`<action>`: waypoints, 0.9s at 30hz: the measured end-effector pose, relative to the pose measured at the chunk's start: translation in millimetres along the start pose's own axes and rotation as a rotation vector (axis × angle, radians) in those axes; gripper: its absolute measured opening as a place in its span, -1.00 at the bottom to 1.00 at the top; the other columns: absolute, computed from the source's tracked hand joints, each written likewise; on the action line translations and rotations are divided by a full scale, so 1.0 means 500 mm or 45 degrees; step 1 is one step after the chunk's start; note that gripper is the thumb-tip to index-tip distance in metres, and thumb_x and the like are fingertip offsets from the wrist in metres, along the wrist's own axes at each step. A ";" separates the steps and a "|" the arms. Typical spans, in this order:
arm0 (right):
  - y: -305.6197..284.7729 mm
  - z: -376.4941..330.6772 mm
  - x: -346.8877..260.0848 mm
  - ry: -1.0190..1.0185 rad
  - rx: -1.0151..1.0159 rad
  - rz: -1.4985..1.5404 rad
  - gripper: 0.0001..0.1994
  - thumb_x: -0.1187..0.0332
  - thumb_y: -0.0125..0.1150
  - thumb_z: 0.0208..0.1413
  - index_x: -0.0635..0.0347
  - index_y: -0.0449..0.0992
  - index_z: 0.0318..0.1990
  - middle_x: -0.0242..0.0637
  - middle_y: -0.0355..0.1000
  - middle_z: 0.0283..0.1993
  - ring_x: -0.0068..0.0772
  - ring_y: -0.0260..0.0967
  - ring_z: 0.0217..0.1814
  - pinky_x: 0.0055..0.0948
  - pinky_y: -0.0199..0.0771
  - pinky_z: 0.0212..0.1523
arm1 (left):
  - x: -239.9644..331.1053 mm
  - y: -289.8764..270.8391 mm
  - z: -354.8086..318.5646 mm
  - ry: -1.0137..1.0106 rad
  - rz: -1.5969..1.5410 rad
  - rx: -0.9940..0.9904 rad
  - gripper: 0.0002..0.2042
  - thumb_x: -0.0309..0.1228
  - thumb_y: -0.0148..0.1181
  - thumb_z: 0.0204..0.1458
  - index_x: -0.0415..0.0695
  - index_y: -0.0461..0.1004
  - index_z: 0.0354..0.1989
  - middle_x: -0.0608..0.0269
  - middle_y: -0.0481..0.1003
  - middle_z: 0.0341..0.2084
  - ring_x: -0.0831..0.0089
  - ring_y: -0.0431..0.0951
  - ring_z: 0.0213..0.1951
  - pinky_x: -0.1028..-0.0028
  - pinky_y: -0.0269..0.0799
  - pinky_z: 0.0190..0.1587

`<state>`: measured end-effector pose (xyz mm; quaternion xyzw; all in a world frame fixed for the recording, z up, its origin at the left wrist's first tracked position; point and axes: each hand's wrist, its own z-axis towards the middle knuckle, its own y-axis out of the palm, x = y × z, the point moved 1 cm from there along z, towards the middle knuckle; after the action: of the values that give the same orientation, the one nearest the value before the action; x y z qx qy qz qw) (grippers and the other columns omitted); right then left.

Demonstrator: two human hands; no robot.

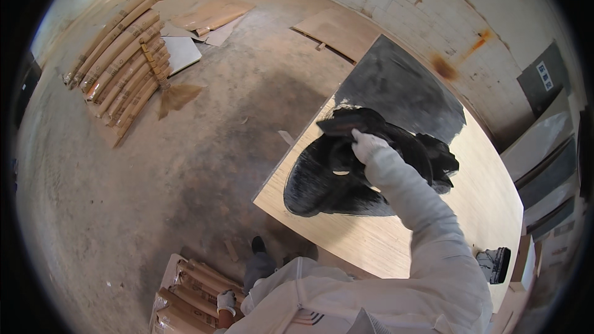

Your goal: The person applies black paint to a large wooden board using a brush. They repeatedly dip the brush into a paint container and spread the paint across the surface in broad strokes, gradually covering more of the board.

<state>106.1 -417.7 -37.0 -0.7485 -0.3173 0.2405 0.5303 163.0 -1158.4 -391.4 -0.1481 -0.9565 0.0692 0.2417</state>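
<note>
Your right hand [366, 144], in a white glove, is closed on a black-soaked rag [396, 142], gripped in a bunch, pressed on the plywood sheet [396, 235] near its middle. The rag trails right of the hand, touching the wood. Your left hand [226, 302] hangs low near your body, gloved, beside the stacked bundles [185, 300] at the near edge; fingers look loosely curled, holding nothing as far as I can tell.

Step, by my read: staining the sheet black by wiping. Far corner patch [402, 89] is already dark; a rounder dark patch [322, 188] sits on the left near part. Bare wood shows between them in a thin band, and all across the near and right parts.

Next move likely calls for even strokes outward from the wet patch, keeping the rag flat. A dark container [495, 264] sits on the right near edge of the sheet, well apart from the rag. Rolled bundles [124, 62] lie far left on the floor [204, 167].
</note>
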 end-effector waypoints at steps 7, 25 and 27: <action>-0.061 0.037 0.121 -0.050 0.003 -0.055 -0.37 0.19 0.26 0.25 -0.22 0.39 0.51 -0.05 0.59 0.26 0.06 0.51 0.35 -0.11 0.51 0.33 | -0.003 0.018 -0.037 0.090 0.115 -0.006 -0.68 -0.40 0.17 0.26 -0.27 0.70 0.07 0.22 0.66 -0.40 0.40 0.61 -0.44 0.42 0.51 -0.37; -0.107 0.208 0.110 -0.154 -0.035 -0.100 -0.29 0.42 0.29 0.12 -0.52 0.47 0.45 -0.17 0.54 0.37 -0.04 0.50 0.39 -0.25 0.47 0.42 | -0.078 0.032 -0.115 0.140 0.085 0.150 -0.71 -0.39 0.24 0.28 -0.29 0.70 0.06 0.19 0.68 -0.35 0.43 0.62 -0.37 0.40 0.54 -0.28; -0.108 0.242 0.122 -0.083 -0.051 -0.065 -0.26 0.45 0.30 0.10 -0.53 0.47 0.44 -0.20 0.54 0.38 -0.06 0.51 0.39 -0.26 0.46 0.43 | -0.084 0.033 -0.146 0.099 0.087 0.169 -0.69 -0.37 0.23 0.28 -0.29 0.70 0.07 0.15 0.70 -0.32 0.39 0.64 -0.33 0.39 0.56 -0.24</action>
<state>51.8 -282.7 -26.2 -0.7424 -0.3580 0.2447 0.5107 237.6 -1151.7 -349.4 -0.1669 -0.9341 0.1349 0.2854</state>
